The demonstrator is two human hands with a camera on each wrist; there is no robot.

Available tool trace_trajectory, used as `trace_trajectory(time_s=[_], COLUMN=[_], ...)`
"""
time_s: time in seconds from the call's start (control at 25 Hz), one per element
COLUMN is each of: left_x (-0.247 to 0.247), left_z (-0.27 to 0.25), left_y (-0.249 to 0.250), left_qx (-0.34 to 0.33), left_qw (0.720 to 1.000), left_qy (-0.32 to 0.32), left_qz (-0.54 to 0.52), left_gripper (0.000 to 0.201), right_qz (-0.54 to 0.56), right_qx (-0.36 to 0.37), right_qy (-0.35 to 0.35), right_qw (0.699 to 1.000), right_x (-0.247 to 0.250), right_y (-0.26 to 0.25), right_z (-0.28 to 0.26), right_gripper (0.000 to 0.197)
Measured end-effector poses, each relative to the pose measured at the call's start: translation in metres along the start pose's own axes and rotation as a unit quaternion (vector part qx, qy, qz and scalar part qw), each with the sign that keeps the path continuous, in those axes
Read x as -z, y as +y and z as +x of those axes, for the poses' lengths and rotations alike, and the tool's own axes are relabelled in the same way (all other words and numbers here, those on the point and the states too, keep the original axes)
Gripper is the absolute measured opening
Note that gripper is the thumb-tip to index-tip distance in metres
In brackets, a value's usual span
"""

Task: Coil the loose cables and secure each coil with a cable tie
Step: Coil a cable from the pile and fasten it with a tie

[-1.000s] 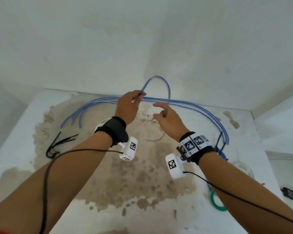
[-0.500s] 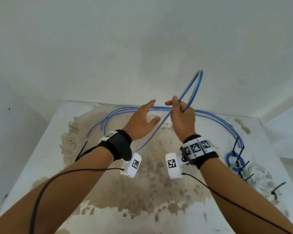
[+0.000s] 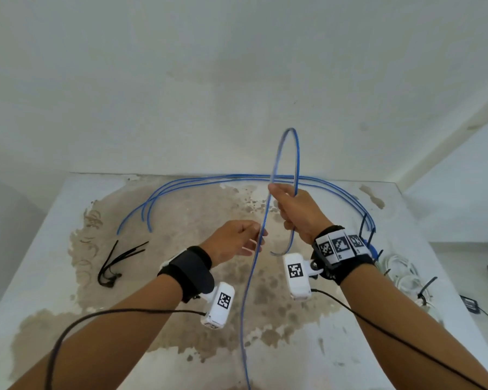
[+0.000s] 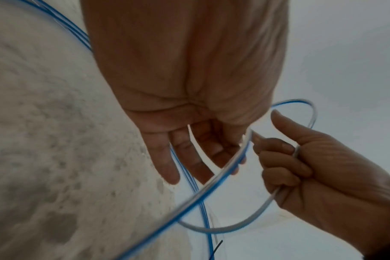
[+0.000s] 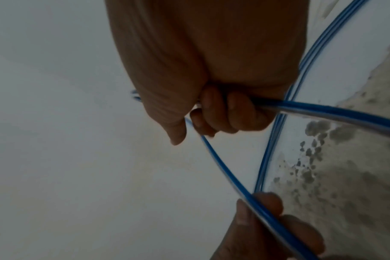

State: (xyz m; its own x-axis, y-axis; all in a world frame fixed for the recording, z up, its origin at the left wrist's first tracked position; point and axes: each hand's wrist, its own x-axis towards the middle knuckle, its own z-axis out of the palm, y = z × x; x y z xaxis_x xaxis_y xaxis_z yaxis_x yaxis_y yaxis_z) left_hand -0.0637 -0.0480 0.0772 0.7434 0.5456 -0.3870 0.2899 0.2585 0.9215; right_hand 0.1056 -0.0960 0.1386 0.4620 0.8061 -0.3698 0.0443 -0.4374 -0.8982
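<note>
Two bare forearms reach out over a white worktop (image 3: 54, 266) with a wide brown stain, set against a pale wall. Several long thin blue cables (image 3: 197, 182) lie in broad arcs across the far part of the worktop, well beyond the hands.

One more blue cable (image 3: 250, 291) is lifted off the surface. The right hand (image 3: 299, 212) is closed in a fist around it, fingers (image 5: 223, 112) curled tight, so that a tall narrow loop stands up above the fist and a short curved end hangs below it. From the fist the cable runs down and toward the viewer, passing the left hand (image 3: 231, 243), which is lower and just beside the right. The left hand's fingers (image 4: 165, 158) are loosely extended; the cable crosses their tips, but a firm hold is not plain to see.

A small bundle of loose black cable ties (image 3: 116, 263) lies at the left of the worktop. At the right edge sit a blue coil (image 3: 373, 250) and a white coil (image 3: 406, 273), both with black ties standing up from them.
</note>
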Motion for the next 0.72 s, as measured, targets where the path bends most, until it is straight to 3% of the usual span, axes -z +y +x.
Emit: trace_trajectory(time_s=[0.16,0.24,0.28,0.32,0.36,0.4,0.44,0.48,0.52,0.56,0.64,0.72], left_x=[-0.008,-0.002,-0.002,-0.005,-0.01,-0.018,-0.023,-0.029,-0.032,-0.035,-0.038,-0.033], left_z=[0.016,0.03,0.033,0.03,0.024,0.016,0.008,0.0,-0.002,-0.005,-0.004,-0.006], left_y=[-0.004,-0.016,-0.022,-0.022,-0.018,-0.008,0.006,0.025,0.042,0.061,0.081,0.081], left_qx=[0.016,0.019,0.051,0.082,0.067,-0.02,-0.156,-0.279,-0.356,-0.377,-0.311,-0.289], left_qw=[0.994,0.985,0.971,0.948,0.928,0.913,0.884,0.848,0.819,0.81,0.831,0.846], left_qy=[0.091,0.154,0.174,0.208,0.261,0.32,0.358,0.346,0.305,0.246,0.17,0.191], left_qz=[-0.055,0.072,0.158,0.225,0.257,0.253,0.257,0.289,0.331,0.377,0.429,0.405], left_gripper=[0.024,0.014,0.018,0.039,0.06,0.074,0.08,0.082,0.078,0.069,0.04,0.018], right_qz=[-0.092,-0.079,-0.074,-0.075,-0.083,-0.097,-0.118,-0.142,-0.158,-0.16,-0.12,-0.088], right_qx=[0.063,0.117,0.156,0.192,0.216,0.227,0.228,0.223,0.22,0.219,0.222,0.219], right_qy=[0.064,0.101,0.123,0.13,0.117,0.088,0.052,0.02,-0.005,-0.02,-0.024,-0.028], right_qw=[0.992,0.985,0.977,0.97,0.966,0.965,0.965,0.964,0.963,0.962,0.967,0.971], right_x=[0.022,0.028,0.033,0.038,0.042,0.046,0.048,0.049,0.049,0.046,0.049,0.061], right_y=[-0.005,-0.005,-0.006,-0.006,-0.007,-0.007,-0.006,-0.003,-0.002,-0.002,-0.001,0.003], right_z=[-0.007,-0.017,-0.022,-0.027,-0.031,-0.034,-0.036,-0.038,-0.04,-0.041,-0.042,-0.04], right_gripper=[0.037,0.032,0.028,0.025,0.025,0.024,0.022,0.02,0.02,0.02,0.02,0.027])
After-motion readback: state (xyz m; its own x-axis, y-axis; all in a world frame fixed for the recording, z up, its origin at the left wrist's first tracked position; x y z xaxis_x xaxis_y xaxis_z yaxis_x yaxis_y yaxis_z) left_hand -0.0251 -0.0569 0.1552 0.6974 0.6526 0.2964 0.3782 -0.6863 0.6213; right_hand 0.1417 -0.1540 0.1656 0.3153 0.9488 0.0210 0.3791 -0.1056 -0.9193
